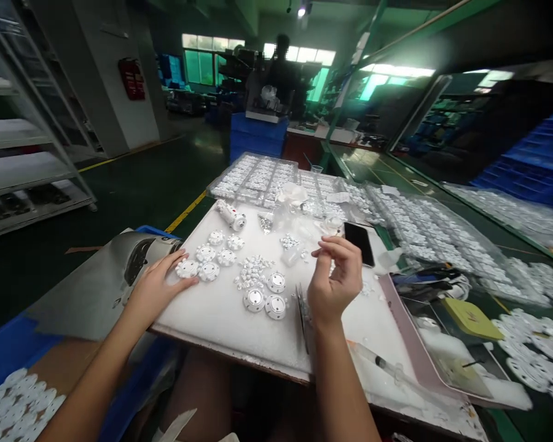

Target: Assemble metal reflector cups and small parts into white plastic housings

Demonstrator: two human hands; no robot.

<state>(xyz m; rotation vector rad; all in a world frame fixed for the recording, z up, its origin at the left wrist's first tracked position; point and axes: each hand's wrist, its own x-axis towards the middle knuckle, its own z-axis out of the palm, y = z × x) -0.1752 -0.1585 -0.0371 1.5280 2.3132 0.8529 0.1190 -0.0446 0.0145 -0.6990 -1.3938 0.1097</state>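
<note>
My left hand (159, 285) is at the left edge of the white work surface, its fingers and thumb around a round white disc-shaped part (187, 268). Several similar discs (209, 271) lie just to its right. My right hand (337, 276) is raised over the right side, thumb and fingertips pinched together; whatever they hold is too small to make out. Below and left of it lie tweezers (300, 316). Between the hands is a heap of small white pieces (254, 270), with three discs (275, 306) in front of it showing ringed faces.
A white cylindrical part (230, 215) lies at the back left. To the right are a phone (358, 244), a syringe (387, 365) and a pink tray (403, 331) beside a yellow block (472, 318). Clear trays of white parts (258, 175) line the back.
</note>
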